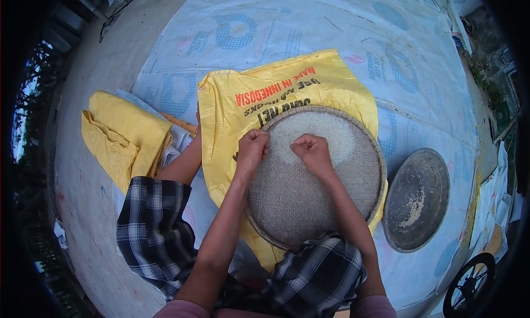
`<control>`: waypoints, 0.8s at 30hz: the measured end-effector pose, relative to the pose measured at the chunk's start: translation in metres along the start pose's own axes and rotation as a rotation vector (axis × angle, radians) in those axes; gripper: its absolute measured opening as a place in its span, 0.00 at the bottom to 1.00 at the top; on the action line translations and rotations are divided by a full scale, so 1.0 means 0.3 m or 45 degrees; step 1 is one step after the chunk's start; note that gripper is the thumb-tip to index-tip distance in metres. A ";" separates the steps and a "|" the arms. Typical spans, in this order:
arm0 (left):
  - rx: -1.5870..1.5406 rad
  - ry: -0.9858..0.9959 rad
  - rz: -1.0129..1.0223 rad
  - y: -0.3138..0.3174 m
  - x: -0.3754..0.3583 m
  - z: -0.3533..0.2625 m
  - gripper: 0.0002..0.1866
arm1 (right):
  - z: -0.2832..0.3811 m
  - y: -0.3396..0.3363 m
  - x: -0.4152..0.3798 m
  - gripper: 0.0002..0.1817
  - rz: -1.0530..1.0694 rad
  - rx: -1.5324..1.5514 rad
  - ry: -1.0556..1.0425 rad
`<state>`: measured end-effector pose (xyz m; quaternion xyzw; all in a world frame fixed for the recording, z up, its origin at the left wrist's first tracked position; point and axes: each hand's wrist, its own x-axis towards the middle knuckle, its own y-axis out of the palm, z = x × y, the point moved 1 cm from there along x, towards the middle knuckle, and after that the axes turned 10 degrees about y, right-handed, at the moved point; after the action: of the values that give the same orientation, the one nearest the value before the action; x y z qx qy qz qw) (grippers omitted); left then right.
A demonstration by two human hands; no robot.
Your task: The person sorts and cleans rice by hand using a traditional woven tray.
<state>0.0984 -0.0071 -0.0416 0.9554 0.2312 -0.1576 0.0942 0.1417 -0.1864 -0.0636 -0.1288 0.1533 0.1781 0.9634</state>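
1. Black-and-white plaid cloth (317,268) covers two bent knees, one against the near edge of the single round tray.
2. Woven, finely textured and rimmed with a bound band, the tray (292,202) lies in front of the person and holds one pale patch of small white grains (326,133) toward its far side.
3. Two hands, both closed: the left hand (253,151) at the tray's left rim, the right hand (312,152) over the grains. Whether either pinches anything, I cannot tell.
4. One dark, smooth, round basin (418,199), just right of the tray, contains scattered beige bits.
5. One yellow printed sack (287,78) spreads flat beneath the tray; folded yellow material (127,130) lies to the left.
6. Pale blue printed sheeting (331,28), creased, extends beyond.
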 end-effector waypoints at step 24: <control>1.360 0.795 0.085 0.052 -0.036 0.001 0.07 | 0.059 0.012 -0.043 0.04 -0.318 -0.777 -0.311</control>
<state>0.0966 -0.0252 -0.0366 0.8784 0.1071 0.0384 -0.4642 0.1333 -0.1817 -0.0438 -0.4063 -0.0402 0.1105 0.9061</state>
